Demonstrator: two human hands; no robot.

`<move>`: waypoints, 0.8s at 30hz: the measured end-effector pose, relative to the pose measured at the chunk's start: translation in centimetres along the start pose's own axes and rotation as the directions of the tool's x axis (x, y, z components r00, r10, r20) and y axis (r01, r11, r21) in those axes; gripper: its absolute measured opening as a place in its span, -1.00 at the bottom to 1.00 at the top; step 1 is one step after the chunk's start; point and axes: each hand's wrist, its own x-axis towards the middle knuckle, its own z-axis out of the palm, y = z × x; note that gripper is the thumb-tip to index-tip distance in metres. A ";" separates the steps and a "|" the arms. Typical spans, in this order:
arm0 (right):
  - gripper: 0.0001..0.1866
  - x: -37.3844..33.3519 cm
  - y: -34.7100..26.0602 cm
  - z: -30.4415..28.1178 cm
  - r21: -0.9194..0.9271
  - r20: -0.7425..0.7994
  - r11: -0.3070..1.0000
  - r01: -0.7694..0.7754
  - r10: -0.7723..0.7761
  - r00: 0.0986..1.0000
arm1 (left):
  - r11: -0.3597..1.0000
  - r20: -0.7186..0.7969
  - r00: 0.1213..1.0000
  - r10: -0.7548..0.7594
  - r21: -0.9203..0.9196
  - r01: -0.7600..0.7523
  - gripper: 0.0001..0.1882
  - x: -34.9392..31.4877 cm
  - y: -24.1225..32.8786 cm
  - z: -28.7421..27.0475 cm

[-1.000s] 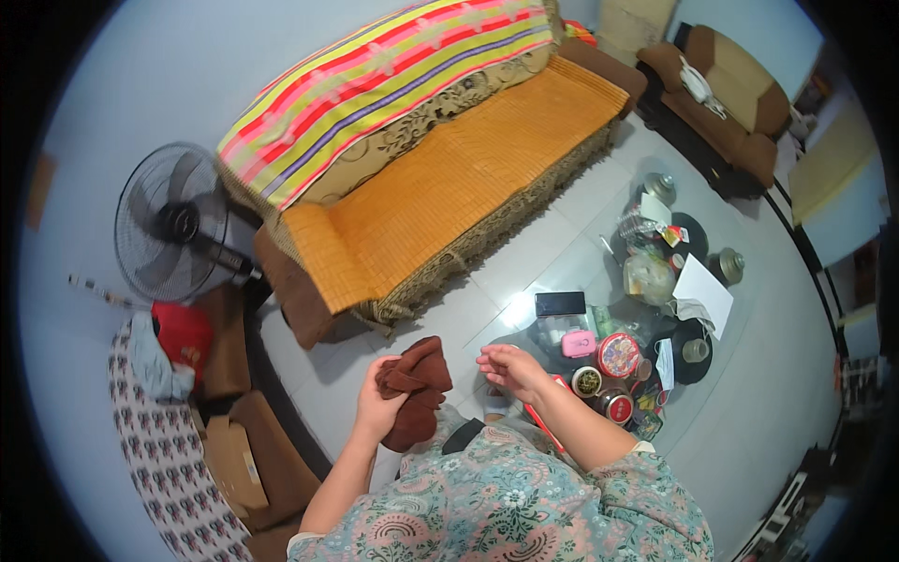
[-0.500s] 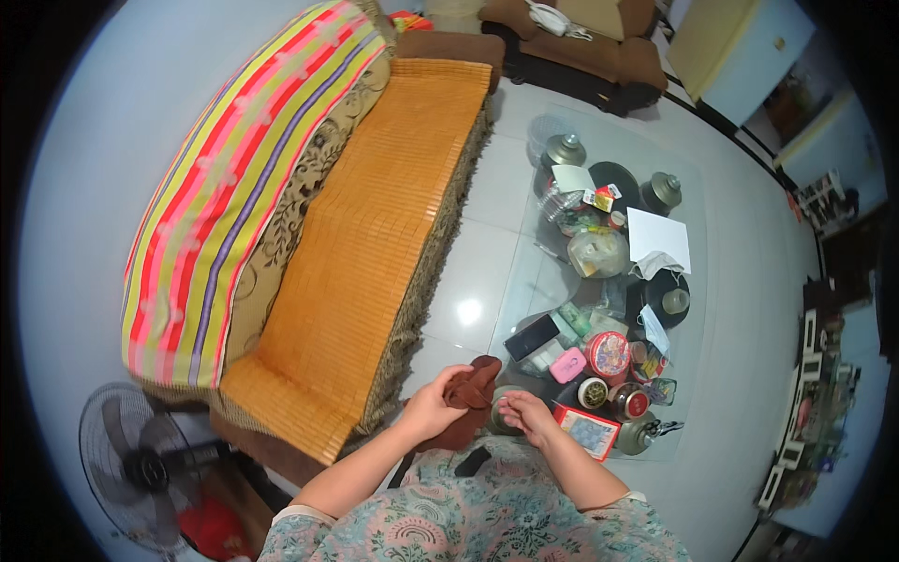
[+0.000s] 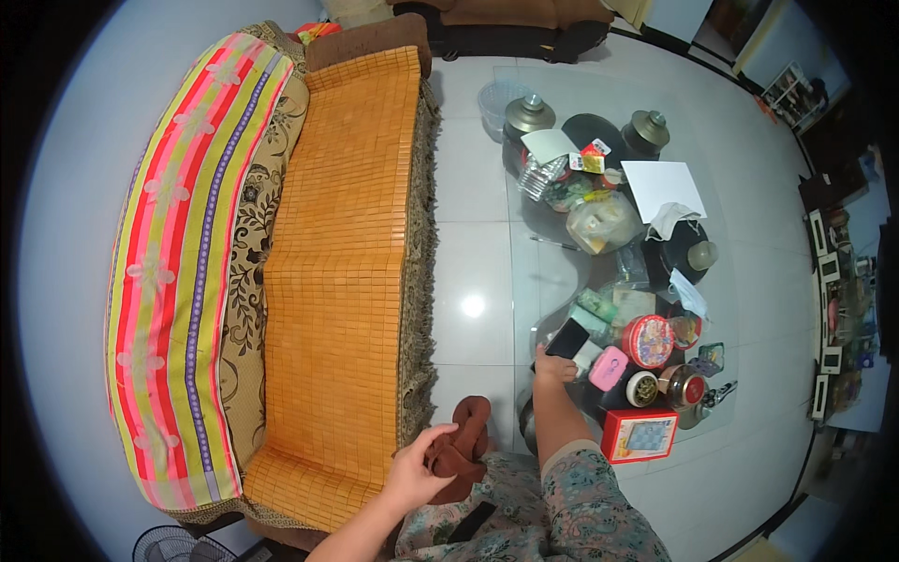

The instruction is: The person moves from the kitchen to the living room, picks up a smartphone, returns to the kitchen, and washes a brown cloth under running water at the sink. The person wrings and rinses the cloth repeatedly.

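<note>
My left hand [image 3: 421, 471] grips a bunched brown cloth [image 3: 459, 448] in front of my lap. Its folded upper part sticks up past the fingers, so its full shape is hidden. On the glass table [image 3: 552, 272], my right hand [image 3: 555, 366] is closed on the near end of a black smartphone [image 3: 567, 339]. The phone lies tilted, dark face up, beside a pink case [image 3: 609, 369]. Right of these stand a round red patterned tin [image 3: 648, 340], a small open-looking jar [image 3: 641, 389] and a red-lidded jar [image 3: 684, 385]. A red box [image 3: 640, 436] sits nearest my right forearm.
A clear plastic bag [image 3: 599, 222], white paper [image 3: 663, 192], face masks [image 3: 688, 294] and metal-topped containers [image 3: 530, 114] crowd the table's far part. Along the left runs a sofa with a bamboo mat [image 3: 342, 253] and striped cloth [image 3: 178, 281]. A fan [image 3: 178, 545] stands at lower left.
My right hand has moved from beside the brown cloth out to the phone and closed on its near end. The left hand still holds the cloth. The view has turned.
</note>
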 end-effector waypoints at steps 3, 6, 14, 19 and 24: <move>-0.01 -0.7 -0.5 -1.2 -0.040 0.025 0.999 0.003 -0.002 1.000 | 0.995 -0.018 0.998 -0.054 -0.088 0.052 -0.38 -0.3 -0.7 -0.5; -0.07 -1.0 -0.7 -1.9 -0.032 -0.005 0.999 -0.044 0.044 0.999 | 0.993 -0.049 0.998 -0.044 -0.111 0.039 -0.37 -0.7 -1.4 -0.9; -0.44 3.6 3.5 0.3 0.384 0.091 0.916 0.117 -0.163 0.982 | 0.969 -0.113 0.993 0.024 -0.241 -0.051 -0.39 -0.9 -1.8 -0.5; -0.66 1.1 7.4 -4.5 0.777 0.422 0.616 -0.131 -0.356 0.834 | 0.960 -0.104 0.987 0.125 -0.238 -0.147 -0.39 -2.3 1.6 -0.6; -0.68 -2.4 16.4 -19.9 0.734 0.658 0.299 -0.610 -0.538 0.528 | 0.953 -0.062 0.975 0.215 -0.205 -0.223 -0.40 -5.2 6.3 -0.6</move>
